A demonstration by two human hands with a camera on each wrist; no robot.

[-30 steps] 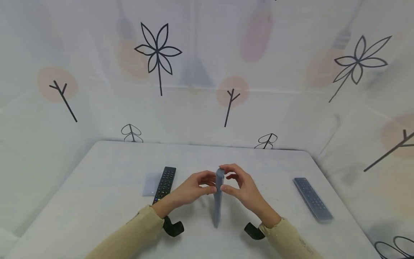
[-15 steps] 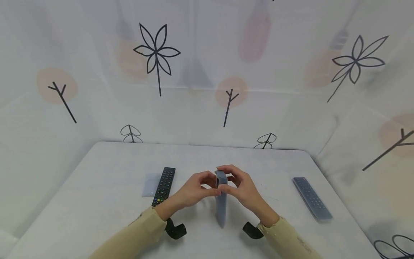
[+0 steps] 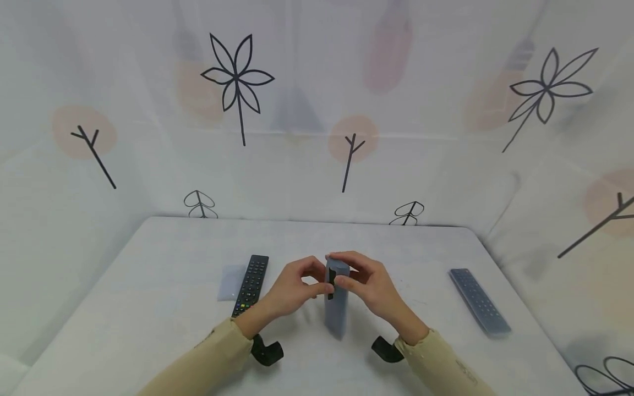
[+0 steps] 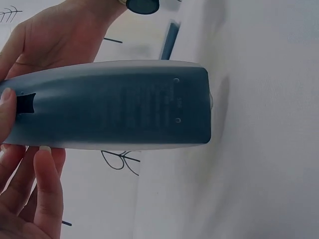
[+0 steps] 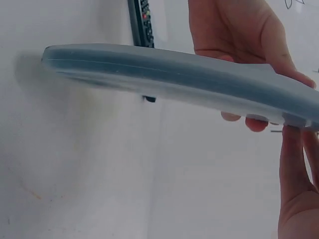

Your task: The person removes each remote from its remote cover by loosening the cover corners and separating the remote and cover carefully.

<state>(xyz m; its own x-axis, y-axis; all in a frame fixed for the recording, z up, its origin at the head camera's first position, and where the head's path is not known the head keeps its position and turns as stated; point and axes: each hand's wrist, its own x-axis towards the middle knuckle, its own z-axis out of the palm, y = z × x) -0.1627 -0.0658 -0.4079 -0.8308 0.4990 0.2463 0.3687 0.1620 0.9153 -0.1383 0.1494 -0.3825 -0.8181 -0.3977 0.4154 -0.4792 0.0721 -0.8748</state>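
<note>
A remote control in a translucent blue-grey cover (image 3: 337, 319) stands tilted on end between both hands, over the middle of the table. My left hand (image 3: 299, 283) pinches its upper end from the left, thumb by a dark patch there. My right hand (image 3: 369, 283) grips the same end from the right, fingers over the top and thumb on the near side. The left wrist view shows the remote's smooth back (image 4: 124, 104), with a dark notch near the thumb and two small round marks at the far end. In the right wrist view its long edge (image 5: 149, 69) shows.
A black remote (image 3: 251, 283) lies at left, partly over a pale translucent sheet (image 3: 230, 281) and partly behind the left forearm. Another covered remote (image 3: 479, 302) lies near the table's right edge. Black wrist mounts (image 3: 267, 352) stick out below both wrists. A patterned curtain (image 3: 297, 110) hangs behind the table.
The held remote has turned from edge-on so more of its broad side and top end show, and a dark patch has come into sight. Both hands still hold its upper end.
</note>
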